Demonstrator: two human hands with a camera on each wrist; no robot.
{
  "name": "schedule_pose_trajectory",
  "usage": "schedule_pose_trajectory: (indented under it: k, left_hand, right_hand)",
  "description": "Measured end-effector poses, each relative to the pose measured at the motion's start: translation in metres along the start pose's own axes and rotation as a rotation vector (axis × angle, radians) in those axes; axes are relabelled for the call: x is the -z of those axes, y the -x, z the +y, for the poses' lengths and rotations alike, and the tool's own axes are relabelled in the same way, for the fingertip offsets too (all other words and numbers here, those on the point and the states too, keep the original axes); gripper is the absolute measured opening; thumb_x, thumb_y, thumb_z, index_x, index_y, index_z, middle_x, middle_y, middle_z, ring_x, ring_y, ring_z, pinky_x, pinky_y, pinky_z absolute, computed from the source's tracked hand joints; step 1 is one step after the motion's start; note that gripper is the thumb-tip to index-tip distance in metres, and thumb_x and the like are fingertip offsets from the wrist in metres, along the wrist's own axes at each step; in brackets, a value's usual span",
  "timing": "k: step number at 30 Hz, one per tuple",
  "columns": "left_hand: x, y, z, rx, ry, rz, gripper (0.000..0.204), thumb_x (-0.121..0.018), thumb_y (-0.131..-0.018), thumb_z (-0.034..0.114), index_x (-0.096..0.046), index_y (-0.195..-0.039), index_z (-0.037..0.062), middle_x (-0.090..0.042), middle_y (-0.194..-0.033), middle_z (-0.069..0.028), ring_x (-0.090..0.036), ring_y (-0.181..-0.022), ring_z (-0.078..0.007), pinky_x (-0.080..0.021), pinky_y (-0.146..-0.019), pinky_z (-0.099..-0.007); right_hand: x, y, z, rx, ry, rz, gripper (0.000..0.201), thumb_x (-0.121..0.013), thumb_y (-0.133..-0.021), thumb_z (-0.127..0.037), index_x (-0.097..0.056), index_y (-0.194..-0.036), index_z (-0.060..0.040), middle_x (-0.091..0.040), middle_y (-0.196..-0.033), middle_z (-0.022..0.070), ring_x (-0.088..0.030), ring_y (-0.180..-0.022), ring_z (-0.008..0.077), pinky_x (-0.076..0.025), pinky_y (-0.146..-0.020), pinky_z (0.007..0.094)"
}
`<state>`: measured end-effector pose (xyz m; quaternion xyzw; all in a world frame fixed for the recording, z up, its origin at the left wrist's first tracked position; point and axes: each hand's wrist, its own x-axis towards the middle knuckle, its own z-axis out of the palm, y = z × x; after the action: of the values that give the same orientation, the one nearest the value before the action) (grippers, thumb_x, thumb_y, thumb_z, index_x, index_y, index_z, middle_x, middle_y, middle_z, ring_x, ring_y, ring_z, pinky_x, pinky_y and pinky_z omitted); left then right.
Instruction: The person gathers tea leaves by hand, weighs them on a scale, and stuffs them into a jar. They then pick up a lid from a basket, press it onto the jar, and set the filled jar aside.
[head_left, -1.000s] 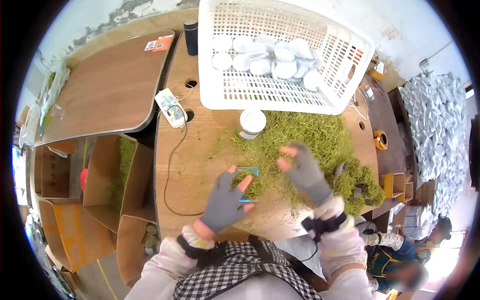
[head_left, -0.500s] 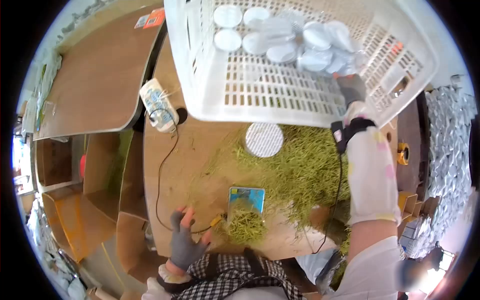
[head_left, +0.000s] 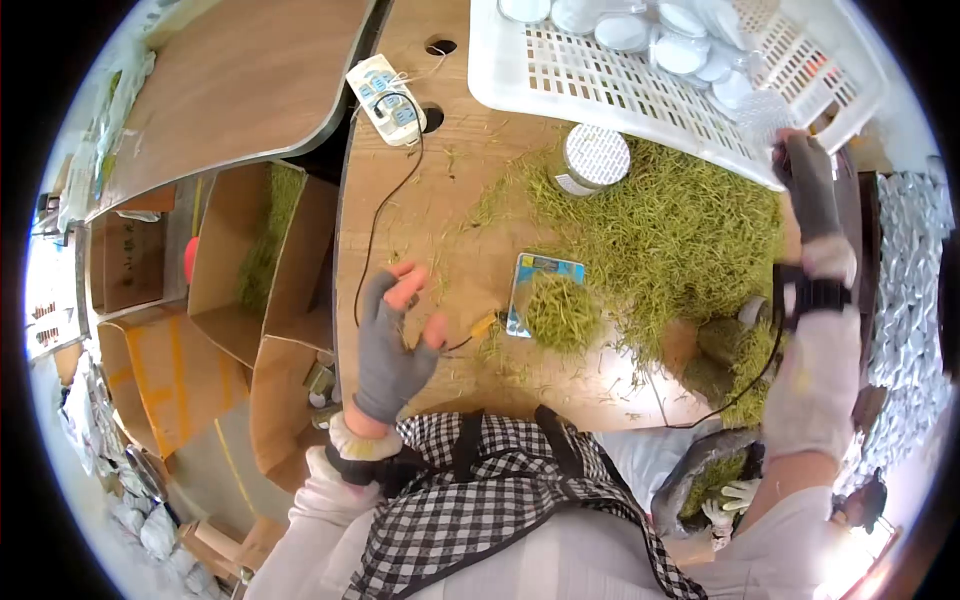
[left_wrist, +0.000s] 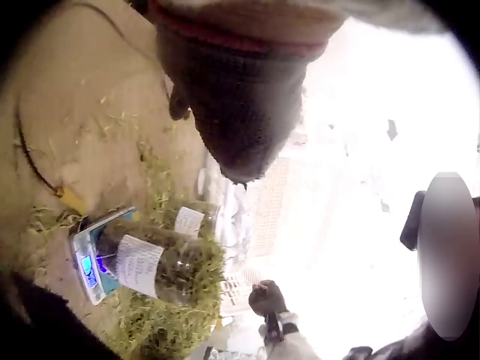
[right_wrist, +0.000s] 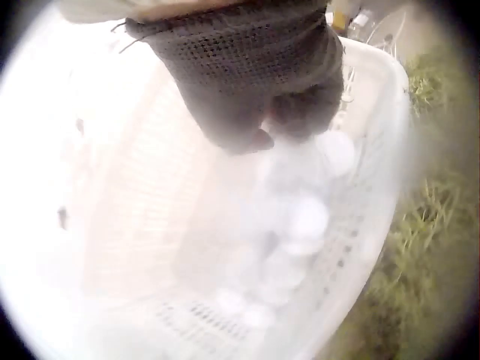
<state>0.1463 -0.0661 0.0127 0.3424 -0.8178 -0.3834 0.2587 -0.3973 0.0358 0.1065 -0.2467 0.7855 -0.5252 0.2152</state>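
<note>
My left hand [head_left: 395, 345], in a grey fingerless glove, hovers over the left of the table with nothing in it, fingers loosely bent. Beside it a labelled clear jar [left_wrist: 139, 262], heaped with dried green stalks, stands on a small blue scale [head_left: 570, 268] with a lit display. At the basket's right rim, my right hand [head_left: 812, 190] pinches a translucent patterned lid [head_left: 765, 112]; glare washes out much of it in the right wrist view. White round lids [head_left: 680, 52] lie in the white basket [head_left: 630, 108]. A second jar [head_left: 597, 158] wears a similar patterned lid.
Loose stalks [head_left: 680, 225] cover the table's right half. A power strip [head_left: 385, 98] and a dark cable [head_left: 375, 215] lie at left. Cardboard boxes [head_left: 225, 275] stand left of the table. Stalk-filled jars [head_left: 722, 345] lie at the right edge.
My right hand moved from over the stalks into the basket, then to its right rim with a lid. My left hand drew back from the scale, leaving the filled jar there, then rose slightly.
</note>
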Motion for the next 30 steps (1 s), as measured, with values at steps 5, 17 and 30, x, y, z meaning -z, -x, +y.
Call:
schedule_pose_trajectory:
  k: [5, 17, 30]
  left_hand:
    - [0.016, -0.004, 0.048, 0.235, 0.486, -0.095, 0.044, -0.068, -0.099, 0.02, -0.055, -0.137, 0.0006, -0.064, -0.125, -0.0116, -0.064, -0.108, -0.0173, -0.052, -0.095, -0.032]
    - [0.019, -0.008, 0.122, 0.238, 0.969, -0.163, 0.045, -0.065, -0.101, 0.016, -0.053, -0.137, -0.0055, -0.067, -0.12, -0.0128, -0.067, -0.103, -0.015, -0.057, -0.085, -0.0272]
    - [0.001, 0.025, 0.018, 0.25, 0.518, -0.183, 0.032, -0.065, -0.099, 0.023, -0.069, -0.116, -0.0035, -0.072, -0.095, -0.0058, -0.067, -0.088, -0.0131, -0.054, -0.079, -0.0282]
  right_hand:
    - [-0.059, 0.193, -0.064, -0.122, -0.161, -0.298, 0.017, -0.069, -0.093, -0.021, -0.067, -0.1, -0.0057, -0.062, -0.085, 0.0004, -0.058, -0.072, 0.0086, -0.048, -0.065, 0.0241]
    - [-0.135, 0.314, -0.078, 0.736, 0.298, -0.34, 0.104, -0.093, -0.073, -0.035, -0.038, -0.155, -0.0034, -0.047, -0.144, 0.0249, -0.051, -0.13, 0.0377, -0.044, -0.109, 0.0466]
    - [-0.121, 0.315, 0.046, 0.12, 0.435, -0.236, 0.102, -0.09, -0.077, -0.039, -0.037, -0.155, -0.0003, -0.054, -0.127, 0.0198, -0.064, -0.1, 0.0262, -0.055, -0.083, 0.0399]
